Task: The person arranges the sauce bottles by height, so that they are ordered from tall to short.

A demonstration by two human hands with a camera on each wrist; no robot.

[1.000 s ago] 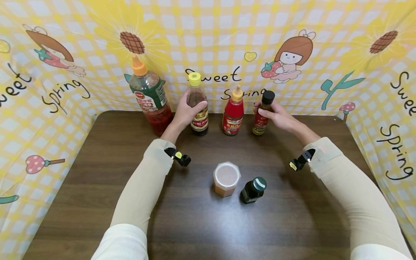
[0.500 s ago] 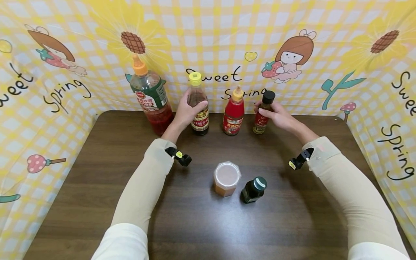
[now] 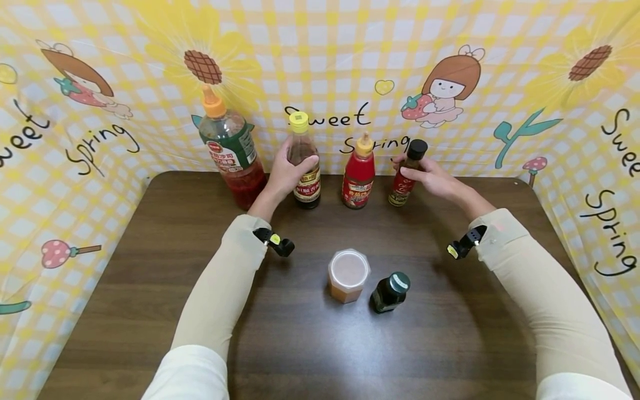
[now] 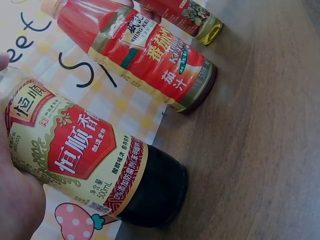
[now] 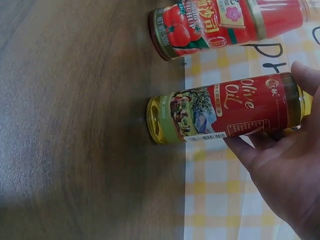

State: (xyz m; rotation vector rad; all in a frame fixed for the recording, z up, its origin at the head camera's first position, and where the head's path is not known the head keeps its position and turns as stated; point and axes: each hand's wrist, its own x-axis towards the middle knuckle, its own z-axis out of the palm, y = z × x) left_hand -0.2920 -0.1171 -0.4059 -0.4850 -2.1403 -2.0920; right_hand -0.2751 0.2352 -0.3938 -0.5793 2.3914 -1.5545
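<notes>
My left hand [image 3: 288,171] grips a dark vinegar bottle [image 4: 75,145] with a yellow cap, which stands on the table near its back edge. To the right, my right hand [image 3: 434,176] holds a small olive oil bottle [image 5: 240,107] by its upper part. That bottle has a black cap and red label, and it leans slightly to the right in the head view. Between the two stands a red ketchup bottle [image 3: 358,175] with a yellow nozzle cap, touched by neither hand. The far fingers of the left hand are hidden behind the vinegar bottle.
A large sauce bottle [image 3: 234,153] with an orange nozzle stands left of the vinegar, partly behind my left wrist. Nearer the front are an octagonal jar [image 3: 349,275] and a small dark jar [image 3: 390,292] with a green lid. A checked cloth [image 3: 330,61] hangs behind the table.
The olive oil bottle's cap end has tipped slightly to the right, with my right hand shifting along with it. My left hand and the other bottles look unmoved.
</notes>
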